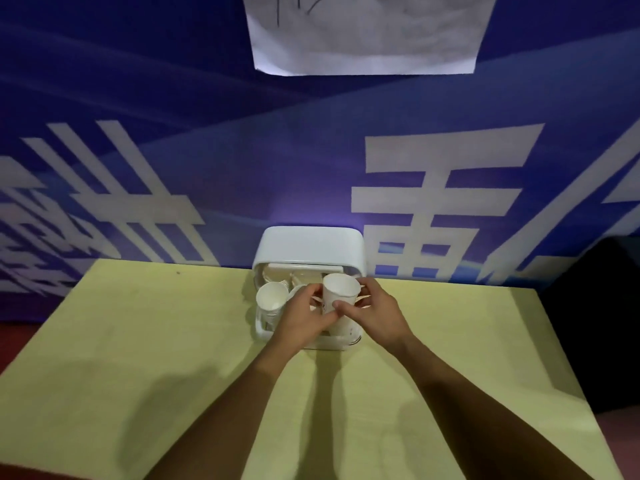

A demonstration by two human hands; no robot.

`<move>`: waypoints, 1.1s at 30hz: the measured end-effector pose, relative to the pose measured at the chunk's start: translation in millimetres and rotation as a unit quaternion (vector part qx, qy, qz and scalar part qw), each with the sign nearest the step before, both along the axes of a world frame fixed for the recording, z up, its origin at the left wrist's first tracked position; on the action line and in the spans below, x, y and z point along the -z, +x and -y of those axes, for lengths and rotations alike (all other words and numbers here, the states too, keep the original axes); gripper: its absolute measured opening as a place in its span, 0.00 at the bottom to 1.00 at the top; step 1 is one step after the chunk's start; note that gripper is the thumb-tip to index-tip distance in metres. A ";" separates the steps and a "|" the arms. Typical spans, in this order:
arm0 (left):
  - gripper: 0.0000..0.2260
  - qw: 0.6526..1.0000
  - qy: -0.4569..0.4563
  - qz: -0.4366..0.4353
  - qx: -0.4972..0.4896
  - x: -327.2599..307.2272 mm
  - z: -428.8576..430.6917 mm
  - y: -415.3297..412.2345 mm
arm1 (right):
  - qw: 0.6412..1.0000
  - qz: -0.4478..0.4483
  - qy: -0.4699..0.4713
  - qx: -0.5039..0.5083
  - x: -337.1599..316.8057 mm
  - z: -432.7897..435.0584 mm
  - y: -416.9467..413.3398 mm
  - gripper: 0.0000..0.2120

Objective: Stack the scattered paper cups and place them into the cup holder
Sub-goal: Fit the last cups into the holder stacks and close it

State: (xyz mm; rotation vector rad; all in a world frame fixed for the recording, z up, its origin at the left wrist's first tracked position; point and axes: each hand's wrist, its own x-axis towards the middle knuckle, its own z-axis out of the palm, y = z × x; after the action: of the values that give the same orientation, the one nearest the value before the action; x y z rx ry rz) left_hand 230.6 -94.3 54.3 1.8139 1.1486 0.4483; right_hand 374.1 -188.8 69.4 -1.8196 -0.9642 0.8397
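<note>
With left hand (pixel 301 323) and right hand (pixel 375 317), gripping the stack of white paper cups (pixel 341 289) at the right side of the white plastic cup holder (pixel 308 242). Light, squashy: hold sides softly.

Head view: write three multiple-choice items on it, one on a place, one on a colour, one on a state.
1. Where does the white cup holder stand?
A) at the far edge of the table, against the blue wall
B) at the table's near edge
C) on the floor

2. What colour is the table top?
A) red
B) pale yellow-green
C) black

3. What state is the tall cup stack in?
A) lying flat on the table
B) held upright at the holder by both hands
C) standing alone, untouched

Answers: 1 A, the holder's back meets the wall. 2 B, the top shows pale yellow-green all round the arms. 3 B, the left hand and right hand curl round it.
</note>
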 end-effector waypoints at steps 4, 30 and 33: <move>0.25 1.000 0.019 -0.007 -0.012 0.7 -14.8 -24.5 | 0.999 0.024 0.009 -0.020 -3.8 -18.6 -25.7 0.32; 0.19 0.994 0.058 -0.056 0.071 11.9 -29.8 -11.7 | 0.996 0.089 -0.007 0.022 29.4 -23.7 -9.5 0.30; 0.19 0.994 0.057 -0.055 0.070 14.2 -30.1 -12.8 | 0.995 0.096 -0.019 0.022 35.1 -24.9 -12.4 0.31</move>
State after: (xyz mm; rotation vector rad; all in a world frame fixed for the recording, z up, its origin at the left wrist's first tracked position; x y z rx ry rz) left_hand 217.8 -64.1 40.1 2.0249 1.0787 0.3410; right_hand 361.7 -163.9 34.4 -1.9734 -1.0308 0.6697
